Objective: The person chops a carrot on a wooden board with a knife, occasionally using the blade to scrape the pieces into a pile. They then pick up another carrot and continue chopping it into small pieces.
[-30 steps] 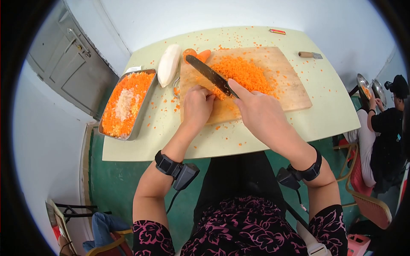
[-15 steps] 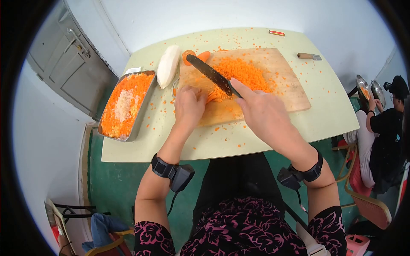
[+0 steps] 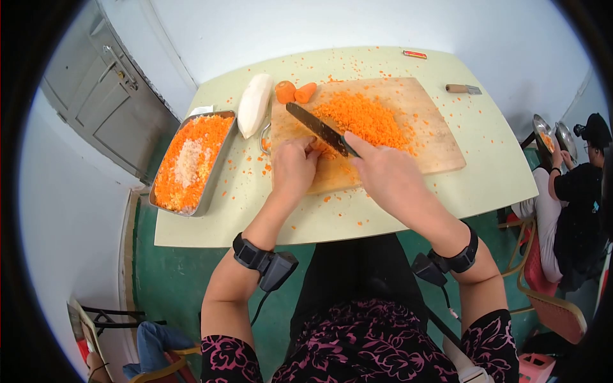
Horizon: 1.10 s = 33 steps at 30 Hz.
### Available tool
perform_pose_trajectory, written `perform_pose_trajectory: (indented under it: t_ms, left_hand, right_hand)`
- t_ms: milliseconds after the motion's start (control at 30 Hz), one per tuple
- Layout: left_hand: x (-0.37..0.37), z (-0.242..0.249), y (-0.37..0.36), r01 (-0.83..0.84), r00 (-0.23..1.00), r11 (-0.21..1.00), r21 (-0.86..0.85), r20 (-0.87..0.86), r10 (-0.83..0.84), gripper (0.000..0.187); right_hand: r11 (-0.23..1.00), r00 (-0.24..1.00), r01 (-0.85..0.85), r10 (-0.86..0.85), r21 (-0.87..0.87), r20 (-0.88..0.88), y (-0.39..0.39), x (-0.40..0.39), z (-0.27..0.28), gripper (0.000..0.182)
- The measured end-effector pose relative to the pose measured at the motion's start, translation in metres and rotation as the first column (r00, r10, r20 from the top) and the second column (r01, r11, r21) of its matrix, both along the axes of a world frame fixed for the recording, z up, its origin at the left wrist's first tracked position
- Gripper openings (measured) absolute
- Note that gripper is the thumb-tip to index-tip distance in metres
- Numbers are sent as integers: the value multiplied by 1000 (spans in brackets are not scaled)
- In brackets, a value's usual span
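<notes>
My right hand (image 3: 391, 173) is closed round the handle of a dark-bladed knife (image 3: 317, 127), its blade slanting up to the left across the wooden cutting board (image 3: 440, 150). Close to the blade's left side, my left hand (image 3: 295, 166) has its fingers curled down on carrot strips (image 3: 327, 152), which the hand and blade mostly cover. A heap of chopped carrot (image 3: 367, 118) spreads over the board to the right of the knife. Two carrot pieces (image 3: 285, 92) lie at the board's upper left corner.
A metal tray (image 3: 220, 153) of chopped carrot with pale bits on top stands at the left, near a peeled white radish (image 3: 255, 105). A wooden-handled tool (image 3: 461, 89) and a red packet (image 3: 415, 55) lie at the back right. Another person (image 3: 578, 191) sits far right.
My left hand has shifted slightly right, nearer the blade, covering more of the strips. The knife's tip has moved away from the carrot pieces, leaving both in plain sight.
</notes>
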<state>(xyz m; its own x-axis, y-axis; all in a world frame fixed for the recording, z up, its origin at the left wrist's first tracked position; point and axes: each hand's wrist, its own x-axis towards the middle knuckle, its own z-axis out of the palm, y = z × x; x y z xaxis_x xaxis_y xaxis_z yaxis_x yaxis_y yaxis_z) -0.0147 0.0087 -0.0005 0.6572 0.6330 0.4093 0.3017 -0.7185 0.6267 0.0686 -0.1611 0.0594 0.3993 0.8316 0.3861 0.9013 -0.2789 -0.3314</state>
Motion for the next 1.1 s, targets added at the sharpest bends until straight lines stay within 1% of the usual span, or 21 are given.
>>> perform_pose_trajectory:
  t_ms: [100,200,300,400,500,600,700,800,900,1000,1100]
  left_hand:
    - [2,1,-3,-37,999,998,52,11,36,18]
    - [1,3,-2,-24,1000,997,75,9,24,12]
    - [0,0,-1,3,999,985,170,32,-9,10]
    - [-1,-4,1,10,995,971,237,98,-34,9]
    - [0,-3,2,25,997,965,261,63,-43,10]
    - [0,-3,0,16,999,974,224,45,-27,7]
    - [0,-1,-1,15,998,973,230,49,-27,6]
    - [0,-2,1,35,996,958,284,64,-56,8]
    - [0,-3,0,21,998,969,248,51,-35,5]
    - [0,-3,-1,9,999,969,247,44,-20,5]
    - [0,-4,1,34,998,962,270,39,-46,5]
  right_hand:
    - [999,997,41,-39,36,-65,-3,-4,15,39]
    - [1000,1000,-5,5,6,15,-1,0,-3,39]
    - [999,999,-41,41,-10,-3,-2,0,1,40]
    - [999,999,-20,21,34,-31,-2,-6,11,40]
    - [997,998,-37,41,-72,56,3,-2,-7,40]
    - [998,998,-63,63,7,-7,2,2,1,41]
    - [996,999,-49,49,73,9,-2,-4,6,41]
    - [998,998,-43,46,-43,53,2,-3,-7,41]
    - [999,999,-48,48,12,-6,2,0,1,41]
    - [995,997,-71,69,66,39,-2,-3,0,41]
    - [997,998,-53,55,-53,36,2,-3,-4,40]
